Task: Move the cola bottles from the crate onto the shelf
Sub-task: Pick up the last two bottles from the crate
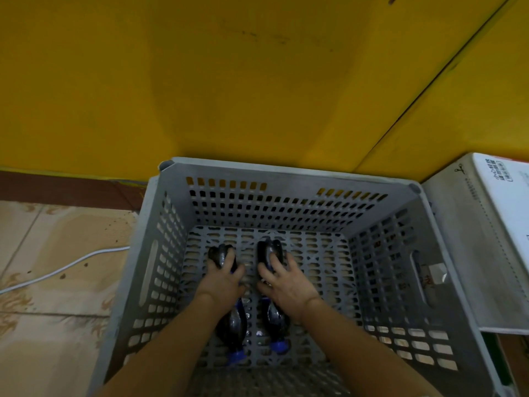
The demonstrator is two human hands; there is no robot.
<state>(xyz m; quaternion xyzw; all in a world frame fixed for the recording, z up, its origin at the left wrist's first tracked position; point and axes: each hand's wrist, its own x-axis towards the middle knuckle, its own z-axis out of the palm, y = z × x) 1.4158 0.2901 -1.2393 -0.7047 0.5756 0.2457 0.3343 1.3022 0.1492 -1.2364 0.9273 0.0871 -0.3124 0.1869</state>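
Hands (223,277) on crate (289,173) bottles (233,319), prob. gripped

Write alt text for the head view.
Left hand and right hand each grip a cola bottle, left bottle and right bottle, lying in a grey crate beside a white box.

two cola bottles (232,319) (274,310), one grey crate (286,193), one white box (486,224), one white cable (57,272), two hands (223,279) (286,285).

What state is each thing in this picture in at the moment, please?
Left bottle: lying in crate, capped, gripped by left hand.
Right bottle: lying in crate, capped, gripped by right hand.
Crate: upright on the floor, open-topped.
White box: closed, beside crate.
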